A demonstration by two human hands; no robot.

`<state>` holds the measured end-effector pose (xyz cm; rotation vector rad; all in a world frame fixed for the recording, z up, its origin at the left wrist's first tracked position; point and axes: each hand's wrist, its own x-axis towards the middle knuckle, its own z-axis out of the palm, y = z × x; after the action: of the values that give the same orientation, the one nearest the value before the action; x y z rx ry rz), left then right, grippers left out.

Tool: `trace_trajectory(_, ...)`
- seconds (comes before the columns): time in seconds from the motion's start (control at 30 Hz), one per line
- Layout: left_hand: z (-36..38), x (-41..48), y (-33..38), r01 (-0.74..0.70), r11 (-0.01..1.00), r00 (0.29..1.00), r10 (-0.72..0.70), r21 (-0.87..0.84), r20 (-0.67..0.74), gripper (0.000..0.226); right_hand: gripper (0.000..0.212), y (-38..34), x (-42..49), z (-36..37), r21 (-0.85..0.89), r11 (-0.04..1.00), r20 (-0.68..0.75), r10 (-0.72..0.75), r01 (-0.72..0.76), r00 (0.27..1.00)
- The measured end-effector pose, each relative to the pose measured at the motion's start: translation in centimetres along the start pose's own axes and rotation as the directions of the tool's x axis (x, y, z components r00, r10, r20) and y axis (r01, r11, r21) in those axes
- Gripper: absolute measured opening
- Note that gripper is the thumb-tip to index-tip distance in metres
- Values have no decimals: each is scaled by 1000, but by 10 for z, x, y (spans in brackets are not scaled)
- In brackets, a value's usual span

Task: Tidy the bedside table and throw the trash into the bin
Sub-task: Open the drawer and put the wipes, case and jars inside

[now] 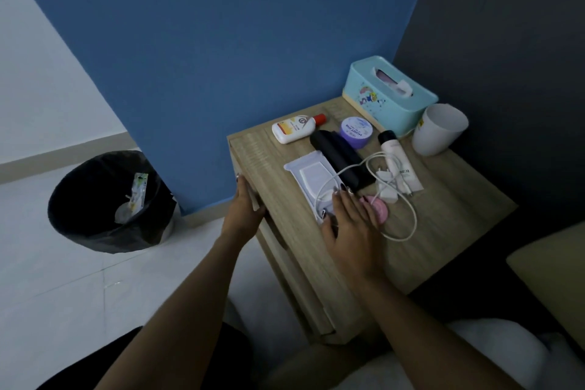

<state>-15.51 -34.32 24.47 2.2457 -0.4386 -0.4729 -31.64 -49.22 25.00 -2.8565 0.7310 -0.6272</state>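
Blue wall [221, 41] backs a wooden bedside table [443, 215]; the bin [82, 225], lined in black, stands on the pale floor to the table's left, well apart from both hands, with trash [134, 199] already inside. My left hand [245, 209] is at the table's front left edge, fingers curled over that edge and gripping it. My right hand [351, 225] lies palm down on the tabletop, fingers straight and holding nothing. Its fingertips reach the near end of a white pack [305, 172], and its outer side covers part of a pink disc [380, 207]. A white cable [414, 218] loops around this hand, running over the pack on one side and curving past the disc on the other. A white plug [387, 191] sits just beyond the disc. A black case [338, 155] lies beside the pack, just ahead of my fingertips. Farther back are a purple jar [356, 131], a white bottle [294, 130] with a red cap, lying flat, and a white tube [395, 155], also lying flat. At the rear right stand a teal tissue box [386, 98] and a white cup [440, 130], both well apart from either hand.
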Motion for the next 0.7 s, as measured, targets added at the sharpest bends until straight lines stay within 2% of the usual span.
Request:
trace_trajectory(0.13, -2, 4, -4, -3, 1000, 999, 3, 10, 48, 100, 52, 2, 0, -1, 0, 1000, -8, -6, 6, 1000)
trace_trajectory(0.37, -17, -5, -19, -48, 998, 998, 47, 43, 29, 108, 53, 3, 1, -2, -22, 1000, 9, -10, 11, 1000)
trace_trajectory(0.7, -71, -35, -63, -58, 991, 998, 57, 124, 15, 106, 51, 3, 0, -4, -20, 1000, 19, -21, 21, 1000)
